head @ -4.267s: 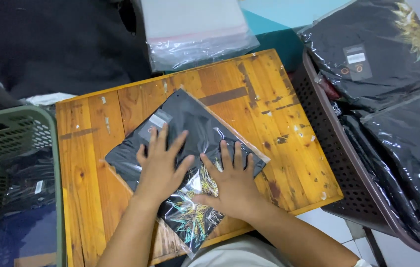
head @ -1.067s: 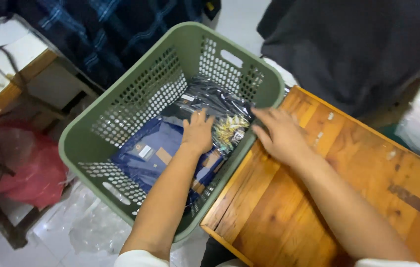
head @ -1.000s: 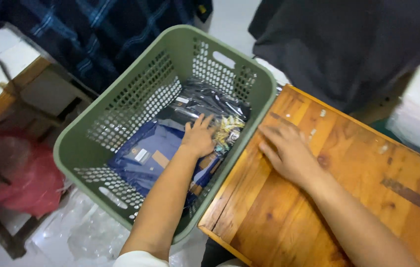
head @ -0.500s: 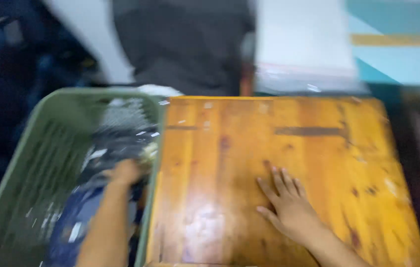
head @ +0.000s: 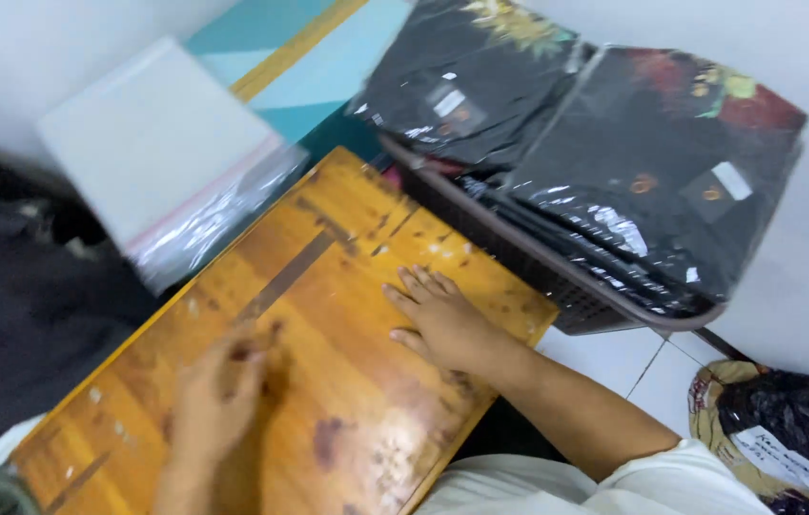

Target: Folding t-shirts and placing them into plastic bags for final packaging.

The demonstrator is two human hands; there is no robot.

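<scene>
Hands rest flat and empty on the bench: left hand blurred, right hand spread. Bagged black shirts, heaped well apart in the brown basket, look slippery and could slide off.

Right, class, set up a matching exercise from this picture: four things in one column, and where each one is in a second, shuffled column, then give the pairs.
Things:
1. right hand
2. left hand
3. stack of clear plastic bags
4. bagged black garments

Places:
A. piled in the dark basket to the right of the table
B. flat on the wooden table, near its right edge
C. beyond the table's far edge
D. over the table's near left part, blurred

Pairs: 1-B, 2-D, 3-C, 4-A
</scene>
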